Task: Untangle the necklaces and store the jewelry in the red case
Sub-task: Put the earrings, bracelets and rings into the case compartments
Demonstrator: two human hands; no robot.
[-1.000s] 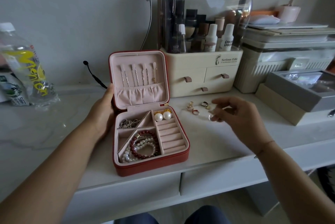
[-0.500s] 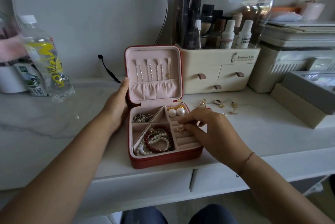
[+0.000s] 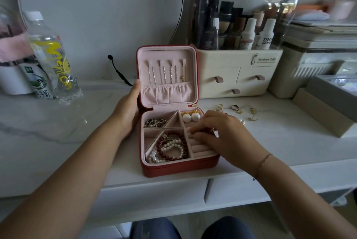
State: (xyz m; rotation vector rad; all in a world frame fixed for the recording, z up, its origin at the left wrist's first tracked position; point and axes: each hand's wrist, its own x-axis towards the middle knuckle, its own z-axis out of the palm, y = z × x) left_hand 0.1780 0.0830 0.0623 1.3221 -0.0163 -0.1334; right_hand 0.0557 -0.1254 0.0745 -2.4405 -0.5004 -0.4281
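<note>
The red case [image 3: 179,169] lies open on the white table, its lid upright with several necklaces [image 3: 166,71] hung inside. Silver jewelry [image 3: 154,122], two pearl earrings [image 3: 191,117] and red and pearl bead bracelets [image 3: 170,147] fill its compartments. My left hand [image 3: 125,111] grips the case's left side, thumb against the lid edge. My right hand [image 3: 222,136] is over the ring rolls with curled fingertips pinched together on a small ring, which is mostly hidden.
Several loose gold rings and earrings [image 3: 236,108] lie on the table right of the case. A cream cosmetics organizer [image 3: 237,76] stands behind them. A water bottle [image 3: 52,55] stands at the left, and stacked boxes [image 3: 332,99] at the right.
My right hand came from the loose gold pieces on the table, carrying a small ring, to the case's ring rolls. The left hand stayed on the case.
</note>
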